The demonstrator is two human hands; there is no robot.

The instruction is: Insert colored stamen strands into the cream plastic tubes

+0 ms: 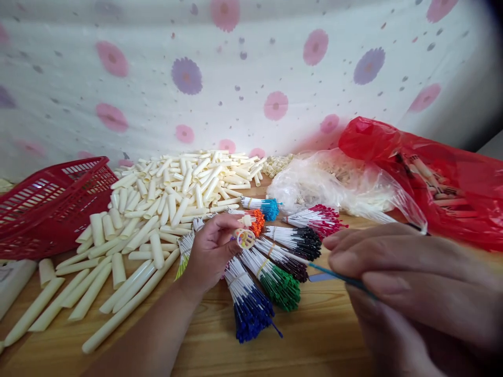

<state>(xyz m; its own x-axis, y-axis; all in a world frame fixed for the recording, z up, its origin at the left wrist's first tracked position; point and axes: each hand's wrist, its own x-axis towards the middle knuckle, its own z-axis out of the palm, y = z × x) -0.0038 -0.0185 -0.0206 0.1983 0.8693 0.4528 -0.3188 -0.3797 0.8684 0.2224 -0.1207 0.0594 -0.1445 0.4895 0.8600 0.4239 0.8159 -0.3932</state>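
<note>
My left hand (212, 248) is closed round a short cream tube (244, 237), its open end turned toward me and showing several coloured refill tips inside. My right hand (396, 272), close to the camera, pinches a thin blue-tipped refill (334, 275) that points left toward the tube. Bundles of white refills lie fanned on the wooden table between my hands: blue (251, 309), green (277, 283), black (301, 241), red (320, 217), orange (257, 220) and light blue (267, 207).
A big heap of cream tubes (173, 188) covers the left and middle of the table (322, 335). A red plastic basket (51, 204) stands at the far left. A clear bag (334, 183) and a red bag (432, 178) lie at the right. A flowered cloth (251, 78) hangs behind.
</note>
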